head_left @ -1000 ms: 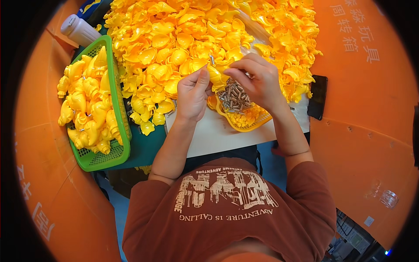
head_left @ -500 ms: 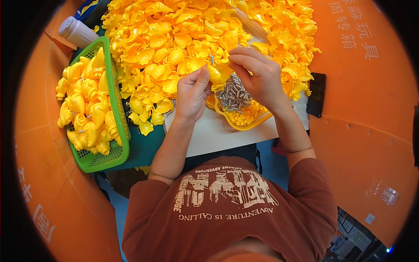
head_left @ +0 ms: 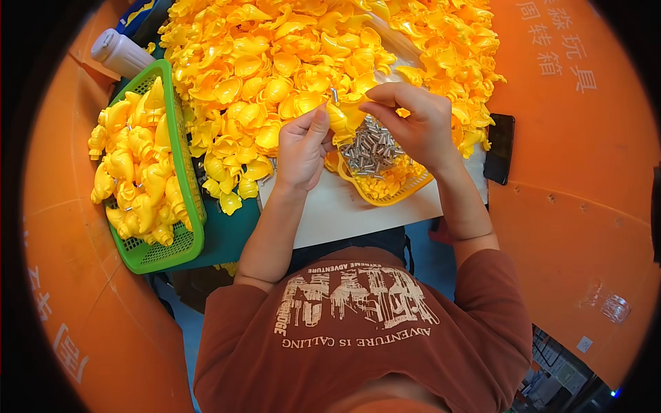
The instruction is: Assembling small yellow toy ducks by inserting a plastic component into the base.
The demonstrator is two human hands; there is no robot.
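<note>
The yellow plastic piece [head_left: 342, 124] is b/w the two hands, in front of the person's chest and approx. over the near edge of the big yellow shell pile [head_left: 275, 69]. The L hand [head_left: 303, 150] has it pinched at its left side, w/ thumb up and the other fingers curled behind, so the L hand is the nearer one. The R hand [head_left: 420, 127] is on the opposite side, a bit higher in the view; its thumb & forefinger are bent close to each other beside the right end of the piece, but I can't tell if they touch it or pinch smth small. The key relation: a small metal pin [head_left: 334, 95] shows just above the piece, nearer to the L thumb than to the R fingertips, w/ its long axis pointing approx. away from the person. Whether it sits in the piece or lies behind it, I can't tell. The long axis of the piece itself is partly covered by fingers, so not sure. Just below the R hand are the loose metal pins [head_left: 370, 153] in the yellow basket [head_left: 385, 200]; well to the left stands the green basket [head_left: 196, 224] w/ yellow parts [head_left: 141, 168].
</note>
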